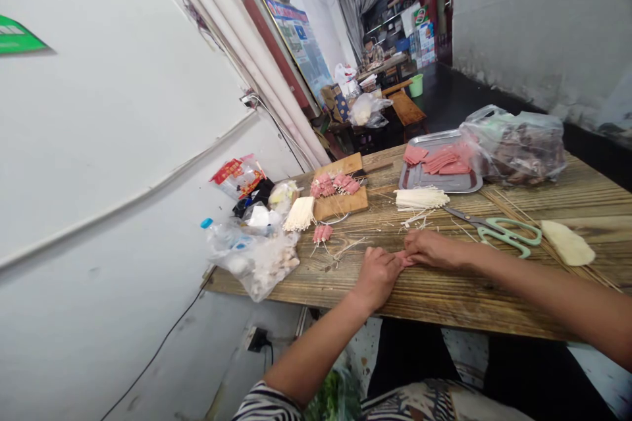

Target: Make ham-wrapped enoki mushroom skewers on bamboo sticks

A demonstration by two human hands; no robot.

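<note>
My left hand (379, 276) and my right hand (434, 248) meet low over the wooden table, near its front edge. Both have their fingers closed on a pink meat slice (405, 259), mostly covered by the fingers. Just beyond my right hand lies a bundle of enoki mushrooms (421, 198), with loose stems in front of it. Green-handled scissors (508, 230) rest to the right. A metal tray (419, 181) farther back bears stacked pink slices (447, 159). Left of my hands, pink rolls on thin sticks (323, 233) lie beside another enoki bunch (300, 214).
More skewered rolls (336, 185) lie on a wooden board (340, 204). Clear plastic bags (261, 263) crowd the table's left end; a filled bag (523, 145) overlaps the tray. A pale cut piece (567, 243) lies over bamboo sticks at right. A person (372, 52) sits far back.
</note>
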